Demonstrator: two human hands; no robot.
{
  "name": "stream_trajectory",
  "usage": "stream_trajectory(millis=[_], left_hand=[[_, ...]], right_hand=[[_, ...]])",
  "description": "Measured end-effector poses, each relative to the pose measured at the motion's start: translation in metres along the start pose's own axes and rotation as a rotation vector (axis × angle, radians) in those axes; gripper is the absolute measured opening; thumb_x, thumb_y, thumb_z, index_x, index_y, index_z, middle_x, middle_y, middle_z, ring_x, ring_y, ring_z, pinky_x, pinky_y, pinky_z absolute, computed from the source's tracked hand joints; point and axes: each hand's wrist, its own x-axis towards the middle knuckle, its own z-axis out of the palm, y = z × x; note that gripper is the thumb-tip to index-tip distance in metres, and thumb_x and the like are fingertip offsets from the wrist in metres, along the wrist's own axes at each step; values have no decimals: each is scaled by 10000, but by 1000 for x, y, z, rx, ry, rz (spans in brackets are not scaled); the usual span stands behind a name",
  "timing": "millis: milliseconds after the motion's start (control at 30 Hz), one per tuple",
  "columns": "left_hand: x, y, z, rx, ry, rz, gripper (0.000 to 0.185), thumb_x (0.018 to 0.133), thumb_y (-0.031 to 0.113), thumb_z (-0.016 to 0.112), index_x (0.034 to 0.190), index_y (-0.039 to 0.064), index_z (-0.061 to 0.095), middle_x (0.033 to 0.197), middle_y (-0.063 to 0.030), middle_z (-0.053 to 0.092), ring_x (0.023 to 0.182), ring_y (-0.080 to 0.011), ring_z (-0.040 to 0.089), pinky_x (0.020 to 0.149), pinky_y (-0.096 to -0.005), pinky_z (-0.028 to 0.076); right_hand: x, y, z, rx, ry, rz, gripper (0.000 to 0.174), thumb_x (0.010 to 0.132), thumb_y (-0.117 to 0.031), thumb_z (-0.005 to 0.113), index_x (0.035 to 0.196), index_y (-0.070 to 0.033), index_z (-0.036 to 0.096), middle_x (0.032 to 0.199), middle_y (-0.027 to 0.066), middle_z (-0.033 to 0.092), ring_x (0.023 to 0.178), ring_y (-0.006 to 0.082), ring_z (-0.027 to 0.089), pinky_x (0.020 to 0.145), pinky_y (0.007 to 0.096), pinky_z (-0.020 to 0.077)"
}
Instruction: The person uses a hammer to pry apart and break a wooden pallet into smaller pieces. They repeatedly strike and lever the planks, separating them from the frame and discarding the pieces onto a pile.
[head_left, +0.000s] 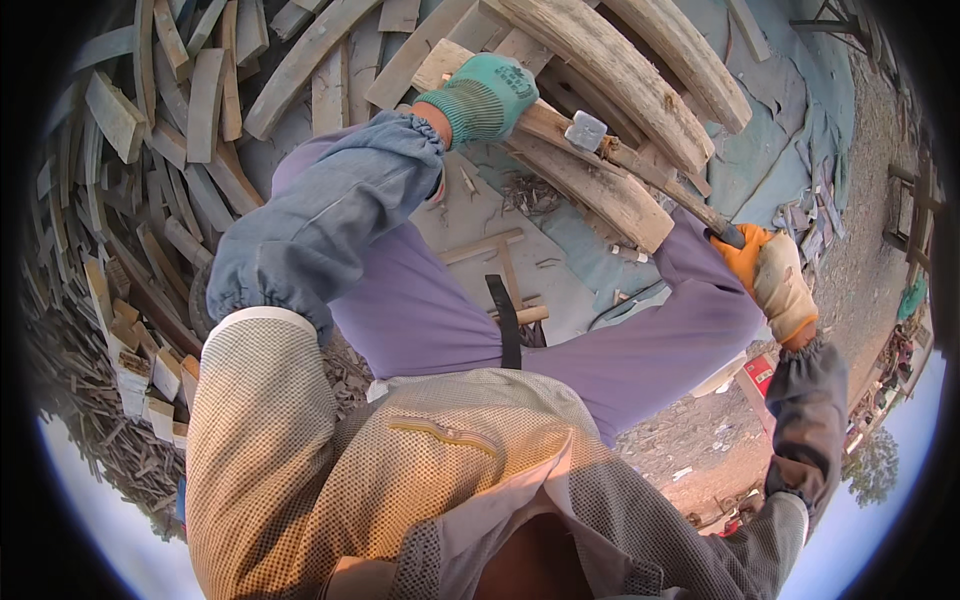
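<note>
My left hand (480, 97), in a teal knitted work glove, is closed around a narrow length of wood (439, 66). One end of it shows beyond the glove. My right hand (765, 274), in an orange and off-white glove, grips the far end of a hammer's wooden handle (667, 184). The metal hammer head (586, 131) is over or against the wood on the right side of my left hand; contact cannot be told. Below it, a thick weathered timber (600, 184) slants down towards my right knee.
Heavier timbers (622, 79) lie beyond the hammer. A large pile of boards and offcuts (150, 172) fills the left side. Between my legs, thin wooden strips (480, 249) lie on grey-green sheeting (457, 214). A red printed box (759, 373) stands by my right forearm.
</note>
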Motion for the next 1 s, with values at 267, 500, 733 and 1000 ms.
stream_trajectory(millis=[267, 500, 733, 1000], left_hand=[[10, -30, 39, -96, -100, -44, 340, 635, 122, 773, 970, 105, 716, 998, -113, 672, 1024, -336, 655, 888, -434, 540], [-3, 6, -11, -81, 135, -258, 303, 676, 183, 734, 971, 115, 717, 902, -113, 720, 913, -331, 720, 805, -450, 554], [-108, 10, -95, -544, 848, -816, 473, 749, 303, 765, 1133, 38, 690, 1030, -208, 724, 992, -391, 704, 870, -459, 542], [-314, 67, -62, -704, 1140, -1266, 610, 737, 428, 803, 1123, -35, 707, 1001, -185, 746, 930, -279, 728, 852, -389, 547]], right_hand=[[30, 76, 156, 742, -88, 137, 346, 998, -327, 651, 1002, 15, 703, 698, 74, 648, 577, 141, 597, 540, 323, 448], [-18, 13, 197, 1544, 16, 220, 438, 1032, -450, 589, 1227, -67, 671, 854, 78, 668, 538, 145, 572, 421, 288, 422], [38, 44, 222, 1499, 325, -225, 523, 1055, -281, 555, 1557, -197, 432, 1096, 112, 634, 580, 121, 547, 448, 283, 444], [144, 88, 244, 1390, -12, -305, 563, 1067, -557, 449, 1570, -304, 423, 1304, 124, 663, 753, 126, 623, 611, 285, 538]])
